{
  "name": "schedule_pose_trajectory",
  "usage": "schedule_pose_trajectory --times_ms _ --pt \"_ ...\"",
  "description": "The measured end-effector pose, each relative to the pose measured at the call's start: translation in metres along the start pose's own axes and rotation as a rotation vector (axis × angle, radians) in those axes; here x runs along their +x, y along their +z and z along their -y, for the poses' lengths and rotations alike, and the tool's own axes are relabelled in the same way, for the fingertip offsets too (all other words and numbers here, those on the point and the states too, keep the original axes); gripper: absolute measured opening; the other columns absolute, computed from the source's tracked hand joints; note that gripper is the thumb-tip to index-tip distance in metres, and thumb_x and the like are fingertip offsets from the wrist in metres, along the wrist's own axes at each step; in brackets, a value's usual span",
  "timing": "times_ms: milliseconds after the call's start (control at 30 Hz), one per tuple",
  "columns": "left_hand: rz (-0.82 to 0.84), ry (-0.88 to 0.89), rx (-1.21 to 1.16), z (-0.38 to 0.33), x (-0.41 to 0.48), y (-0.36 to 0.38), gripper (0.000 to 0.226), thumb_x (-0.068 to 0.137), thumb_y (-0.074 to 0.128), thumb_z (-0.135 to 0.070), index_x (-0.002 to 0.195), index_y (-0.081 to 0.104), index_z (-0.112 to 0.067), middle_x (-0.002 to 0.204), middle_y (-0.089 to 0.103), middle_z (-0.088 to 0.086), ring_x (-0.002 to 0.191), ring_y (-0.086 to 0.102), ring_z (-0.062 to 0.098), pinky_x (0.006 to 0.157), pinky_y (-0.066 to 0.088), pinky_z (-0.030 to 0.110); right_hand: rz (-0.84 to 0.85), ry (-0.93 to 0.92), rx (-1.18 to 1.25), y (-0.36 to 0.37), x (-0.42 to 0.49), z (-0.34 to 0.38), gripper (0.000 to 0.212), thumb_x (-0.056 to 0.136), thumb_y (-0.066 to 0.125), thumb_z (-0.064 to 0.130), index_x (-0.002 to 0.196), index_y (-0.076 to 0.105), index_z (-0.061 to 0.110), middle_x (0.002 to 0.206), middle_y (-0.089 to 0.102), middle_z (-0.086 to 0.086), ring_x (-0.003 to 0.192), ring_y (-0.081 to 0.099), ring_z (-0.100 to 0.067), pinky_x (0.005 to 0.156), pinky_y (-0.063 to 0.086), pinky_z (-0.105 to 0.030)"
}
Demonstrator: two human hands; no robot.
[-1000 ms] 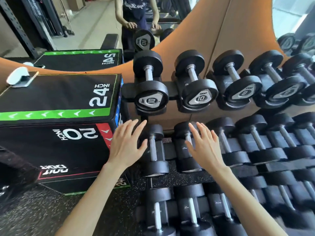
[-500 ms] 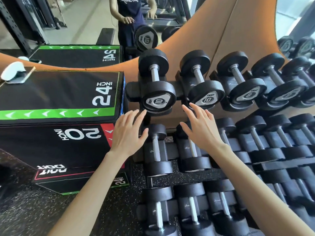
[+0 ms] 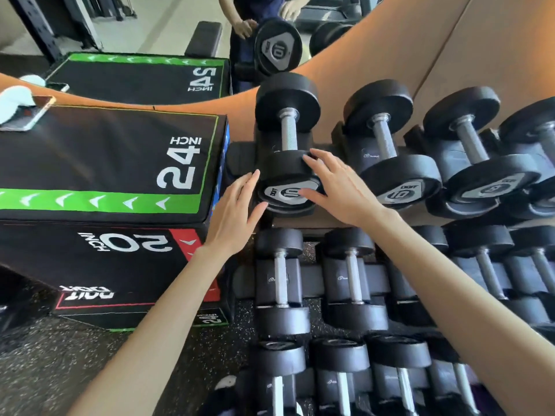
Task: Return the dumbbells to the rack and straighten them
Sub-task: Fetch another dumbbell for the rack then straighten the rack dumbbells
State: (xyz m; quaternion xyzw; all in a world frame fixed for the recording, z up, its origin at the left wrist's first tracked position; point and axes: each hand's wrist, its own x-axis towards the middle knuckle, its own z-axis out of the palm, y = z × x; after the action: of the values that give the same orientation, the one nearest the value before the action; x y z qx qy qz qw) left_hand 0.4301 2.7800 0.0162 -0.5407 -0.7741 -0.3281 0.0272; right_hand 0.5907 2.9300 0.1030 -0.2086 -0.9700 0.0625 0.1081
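A black dumbbell marked 10 (image 3: 287,139) lies in the leftmost cradle of the top tier of the dumbbell rack (image 3: 240,159), its near head facing me. My left hand (image 3: 237,213) touches the left side of that near head with straight fingers. My right hand (image 3: 339,184) lies on the head's right side, fingers spread over its top and its grey end plate. A second dumbbell marked 10 (image 3: 387,145) sits in the cradle to its right. More black dumbbells fill the lower tiers (image 3: 280,283).
A black plyo box (image 3: 99,163) marked 24 and 20 inch stands close to the rack's left end, with a phone (image 3: 30,111) and a white object on top. A mirror behind reflects a person and a dumbbell. Speckled rubber floor (image 3: 60,364) lies below.
Both hands rose from the lower tier to the top tier and now touch the near head of the leftmost 10 dumbbell. The camera moved closer.
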Motion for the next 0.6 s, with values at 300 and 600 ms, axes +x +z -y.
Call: schedule_pose_trajectory --times_ms 300,600 --pt "-0.03 0.053 -0.53 0.037 0.041 0.039 0.059 0.091 0.041 -0.032 0.146 0.021 -0.019 0.139 0.034 -0.003 0.129 0.034 -0.002 0.106 0.025 0.014 -0.063 -0.035 0.225 0.019 0.068 -0.001 0.069 0.064 0.059 0.07 0.11 0.061 0.019 0.103 0.064 0.008 0.097 0.06 -0.013 0.078 0.046 -0.034" --pt "-0.357 0.164 -0.65 0.041 0.065 0.089 0.053 0.098 0.031 -0.046 0.137 0.03 -0.009 0.102 0.039 0.003 0.089 0.039 0.004 0.08 0.036 0.019 -0.243 -0.16 0.371 0.036 0.067 -0.018 0.065 0.063 0.073 0.06 0.103 0.065 0.009 0.095 0.063 0.011 0.088 0.06 -0.006 0.08 0.046 -0.022"
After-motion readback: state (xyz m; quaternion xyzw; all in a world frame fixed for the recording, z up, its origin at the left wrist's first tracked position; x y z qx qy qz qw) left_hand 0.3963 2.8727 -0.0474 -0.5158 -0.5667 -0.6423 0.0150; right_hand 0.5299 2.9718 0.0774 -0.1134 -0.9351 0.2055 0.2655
